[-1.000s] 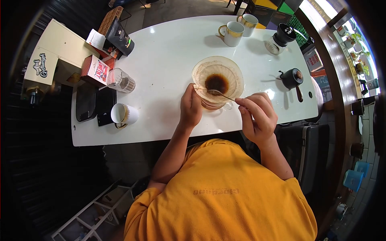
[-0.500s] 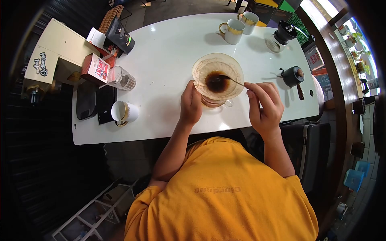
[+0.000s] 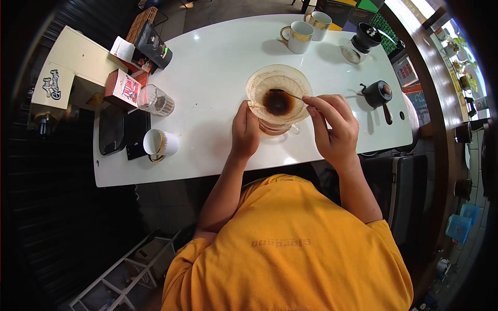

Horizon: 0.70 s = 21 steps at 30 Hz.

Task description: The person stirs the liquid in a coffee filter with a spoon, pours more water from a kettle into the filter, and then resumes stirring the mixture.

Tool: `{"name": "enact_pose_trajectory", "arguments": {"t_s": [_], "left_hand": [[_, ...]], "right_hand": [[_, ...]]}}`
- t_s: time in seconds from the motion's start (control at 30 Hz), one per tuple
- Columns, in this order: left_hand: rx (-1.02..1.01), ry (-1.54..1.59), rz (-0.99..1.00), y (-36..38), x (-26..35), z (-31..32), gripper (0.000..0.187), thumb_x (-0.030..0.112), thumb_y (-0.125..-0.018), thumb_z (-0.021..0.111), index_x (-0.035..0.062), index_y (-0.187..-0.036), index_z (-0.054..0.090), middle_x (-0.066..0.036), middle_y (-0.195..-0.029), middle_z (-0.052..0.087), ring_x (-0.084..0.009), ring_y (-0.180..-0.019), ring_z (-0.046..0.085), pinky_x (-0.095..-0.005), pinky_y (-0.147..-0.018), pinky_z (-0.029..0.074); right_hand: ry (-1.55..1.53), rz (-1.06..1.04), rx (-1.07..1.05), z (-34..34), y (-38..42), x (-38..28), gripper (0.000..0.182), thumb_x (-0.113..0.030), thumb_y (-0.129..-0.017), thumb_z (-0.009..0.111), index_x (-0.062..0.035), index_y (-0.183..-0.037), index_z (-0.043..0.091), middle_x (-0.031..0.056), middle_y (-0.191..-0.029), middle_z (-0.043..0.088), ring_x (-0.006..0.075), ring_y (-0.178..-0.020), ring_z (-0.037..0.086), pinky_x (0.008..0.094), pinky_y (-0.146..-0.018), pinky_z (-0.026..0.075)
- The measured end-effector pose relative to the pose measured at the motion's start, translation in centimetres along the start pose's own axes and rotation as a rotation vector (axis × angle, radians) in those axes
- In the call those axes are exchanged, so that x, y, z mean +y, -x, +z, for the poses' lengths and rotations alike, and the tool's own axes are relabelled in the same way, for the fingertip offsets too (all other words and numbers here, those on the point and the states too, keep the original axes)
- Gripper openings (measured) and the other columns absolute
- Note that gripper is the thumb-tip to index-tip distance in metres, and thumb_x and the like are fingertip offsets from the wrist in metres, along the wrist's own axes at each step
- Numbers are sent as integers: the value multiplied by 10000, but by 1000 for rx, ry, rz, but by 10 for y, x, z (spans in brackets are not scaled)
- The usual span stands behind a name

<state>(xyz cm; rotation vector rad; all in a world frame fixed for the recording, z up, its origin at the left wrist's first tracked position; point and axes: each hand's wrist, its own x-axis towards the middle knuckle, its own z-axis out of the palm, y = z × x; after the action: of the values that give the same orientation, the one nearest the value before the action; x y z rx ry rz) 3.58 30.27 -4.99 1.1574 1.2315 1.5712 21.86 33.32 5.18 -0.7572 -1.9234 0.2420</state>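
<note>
In the head view a coffee dripper with a paper filter inside sits on a glass server. Dark wet coffee lies at the bottom of the filter. My right hand pinches the thin handle of a spoon, whose bowl dips in at the upper left edge of the coffee. At the dripper's left side my left hand is closed, thumb and fingers gripping its edge.
Two white-and-gold mugs and a hand grinder stand at the back. A black kettle is at right. On the left are a glass, a mug, a red-white box, a black scale and a cream machine.
My right hand has moved left and slightly up, carrying the spoon's bowl from the right side of the coffee to its upper left. My left hand keeps its hold on the dripper.
</note>
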Motion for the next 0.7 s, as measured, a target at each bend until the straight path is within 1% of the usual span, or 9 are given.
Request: {"name": "enact_pose_trajectory", "arguments": {"t_s": [0.17,0.23,0.37,0.43,0.57,0.63,0.7], "left_hand": [[1,19,3,-1,-1,-1,292,236,-1012,332,33,-1077,530,35,-795,498,-34,-660,366,-192,-582,324],[-25,27,-40,0,-4,-5,240,140,-980,317,1,-1009,511,-44,-885,568,-81,-829,491,-234,-779,428],[-24,-6,-51,0,-1,-3,233,140,-979,319,3,-997,508,-40,-876,563,-79,-822,487,-236,-775,429],[-5,6,14,-1,-2,0,294,248,-1015,332,34,-1051,530,32,-800,496,-35,-661,368,-190,-581,324],[-10,-8,25,-1,-2,-1,302,258,-1017,328,35,-1050,530,29,-803,495,-37,-663,365,-194,-584,325],[-7,17,-14,0,2,-1,243,157,-985,323,2,-999,510,-39,-877,564,-80,-822,484,-237,-780,426],[-12,9,-22,0,1,-2,245,159,-986,323,2,-999,510,-38,-877,563,-80,-819,481,-236,-777,425]], "right_hand": [[-8,9,-44,3,2,-3,179,9,-770,673,-41,-942,681,69,-794,624,224,-718,577,315,-625,461],[-4,7,-61,0,3,-3,175,5,-771,674,-43,-939,681,69,-792,623,228,-719,577,318,-631,462],[5,56,-95,-9,4,-3,169,13,-768,671,-35,-929,681,78,-797,626,233,-715,578,322,-634,462],[-9,80,-76,-13,3,-5,167,31,-763,662,-25,-919,680,85,-798,630,231,-703,578,320,-620,460],[-27,77,-51,-20,1,-13,168,38,-765,656,-24,-919,680,84,-794,631,228,-696,575,319,-609,458],[-26,66,-76,-20,1,-15,157,33,-774,653,-23,-919,679,85,-793,630,230,-695,573,316,-614,456],[-9,67,-91,-17,4,-12,150,26,-778,653,-23,-917,678,84,-792,629,230,-696,572,315,-617,455]]}}
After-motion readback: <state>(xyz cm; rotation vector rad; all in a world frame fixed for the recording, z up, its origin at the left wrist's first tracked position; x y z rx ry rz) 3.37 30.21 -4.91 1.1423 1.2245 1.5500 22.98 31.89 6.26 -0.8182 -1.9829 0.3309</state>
